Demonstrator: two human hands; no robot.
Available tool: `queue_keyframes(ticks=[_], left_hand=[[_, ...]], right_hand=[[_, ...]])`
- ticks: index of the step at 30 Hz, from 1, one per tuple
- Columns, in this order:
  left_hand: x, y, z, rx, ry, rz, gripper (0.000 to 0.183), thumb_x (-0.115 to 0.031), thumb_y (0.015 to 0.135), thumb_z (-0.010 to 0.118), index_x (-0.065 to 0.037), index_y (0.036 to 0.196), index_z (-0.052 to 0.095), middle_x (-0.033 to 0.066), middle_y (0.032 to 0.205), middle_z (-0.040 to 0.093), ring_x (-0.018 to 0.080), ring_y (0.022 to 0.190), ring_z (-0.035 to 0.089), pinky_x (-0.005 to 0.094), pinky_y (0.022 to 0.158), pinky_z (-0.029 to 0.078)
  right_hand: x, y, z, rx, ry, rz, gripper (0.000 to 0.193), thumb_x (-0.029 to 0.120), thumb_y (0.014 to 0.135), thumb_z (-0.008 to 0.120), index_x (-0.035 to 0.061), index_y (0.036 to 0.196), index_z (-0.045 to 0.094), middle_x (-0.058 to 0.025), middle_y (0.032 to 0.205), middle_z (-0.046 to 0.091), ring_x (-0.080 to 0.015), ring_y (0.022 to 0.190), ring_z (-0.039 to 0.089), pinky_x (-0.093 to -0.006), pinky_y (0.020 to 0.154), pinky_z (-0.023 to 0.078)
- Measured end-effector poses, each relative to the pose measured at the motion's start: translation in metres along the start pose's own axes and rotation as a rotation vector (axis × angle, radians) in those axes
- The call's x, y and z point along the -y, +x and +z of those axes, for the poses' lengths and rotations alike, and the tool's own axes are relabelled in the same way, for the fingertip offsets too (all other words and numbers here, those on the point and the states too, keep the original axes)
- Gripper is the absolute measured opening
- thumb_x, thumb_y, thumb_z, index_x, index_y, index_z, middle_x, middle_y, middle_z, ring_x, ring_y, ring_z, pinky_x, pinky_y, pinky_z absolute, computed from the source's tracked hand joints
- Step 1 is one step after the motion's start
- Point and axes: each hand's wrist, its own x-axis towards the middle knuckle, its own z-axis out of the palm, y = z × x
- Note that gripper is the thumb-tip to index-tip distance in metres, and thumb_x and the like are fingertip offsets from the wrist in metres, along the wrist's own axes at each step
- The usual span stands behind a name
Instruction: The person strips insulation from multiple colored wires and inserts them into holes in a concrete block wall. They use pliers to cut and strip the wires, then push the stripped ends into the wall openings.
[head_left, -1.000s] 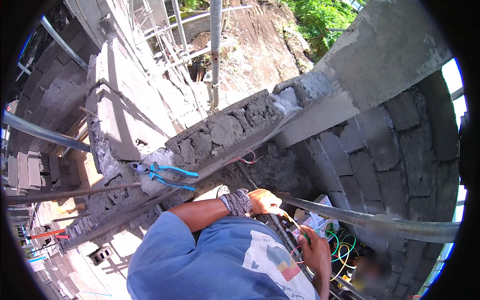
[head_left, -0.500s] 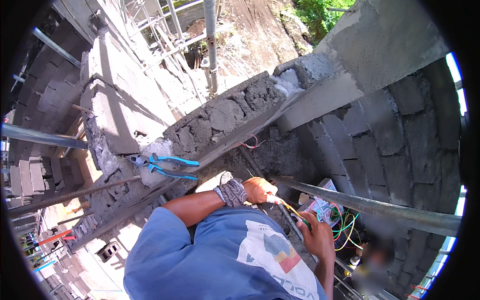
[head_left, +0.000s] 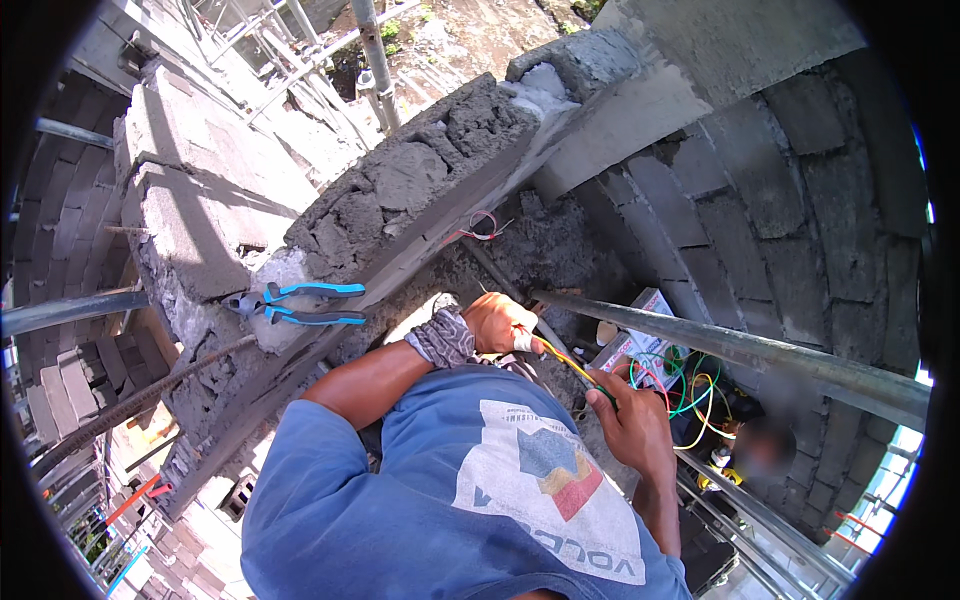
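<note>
While pinching the yellow wire (head_left: 566, 360) between closed left hand (head_left: 498, 322) and right hand (head_left: 630, 408), beside the pipe (head_left: 740, 349), could kink or snag the trailing loops (head_left: 711, 402) through uneven pulling.

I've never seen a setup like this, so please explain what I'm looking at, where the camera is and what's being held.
There's no robot: these are a person's own bare left hand and right hand. The camera is worn on their head, looking down through a wide fisheye lens, so straight edges bend toward the rim. Pliers with blue-and-black handles lie on top of a rough block wall. Both hands hold a thin yellow strand, which looks like wire, stretched between them. Patterned cloth wraps the left wrist.
</note>
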Motion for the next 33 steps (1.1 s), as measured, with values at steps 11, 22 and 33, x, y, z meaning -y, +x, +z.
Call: queue_keyframes(ticks=[11, 22, 33], left_hand=[[0.023, 0.005, 0.0, -0.032, 0.04, 0.046, 0.065, -0.066, 0.086, 0.07, -0.007, 0.061, 0.055, 0.0115, 0.056, 0.052, 0.0343, 0.051, 0.053, 0.0435, 0.05, 0.039], [0.024, 0.01, -0.003, -0.017, -0.007, 0.045, 0.067, -0.066, 0.085, 0.07, -0.006, 0.061, 0.053, 0.0101, 0.056, 0.05, 0.0281, 0.049, 0.051, 0.0387, 0.048, 0.038], [0.026, 0.01, 0.002, 0.003, 0.012, 0.028, 0.062, -0.062, 0.087, 0.069, -0.006, 0.065, 0.055, 0.0097, 0.057, 0.051, 0.0288, 0.051, 0.053, 0.0382, 0.049, 0.04]], right_hand=[[0.003, 0.007, 0.008, 0.002, 0.024, 0.004, 0.034, 0.033, 0.102, 0.058, 0.0128, 0.129, 0.066, -0.0195, 0.073, 0.07, -0.0423, 0.073, 0.07, -0.0538, 0.067, 0.052], [-0.001, 0.01, 0.01, -0.015, 0.06, 0.007, 0.032, 0.03, 0.102, 0.06, 0.0119, 0.127, 0.068, -0.0177, 0.066, 0.065, -0.0398, 0.067, 0.068, -0.0504, 0.062, 0.049], [-0.013, 0.009, 0.012, -0.045, 0.075, -0.028, 0.037, 0.028, 0.1, 0.061, 0.0142, 0.134, 0.062, -0.0172, 0.065, 0.066, -0.0399, 0.065, 0.068, -0.0525, 0.062, 0.05]])
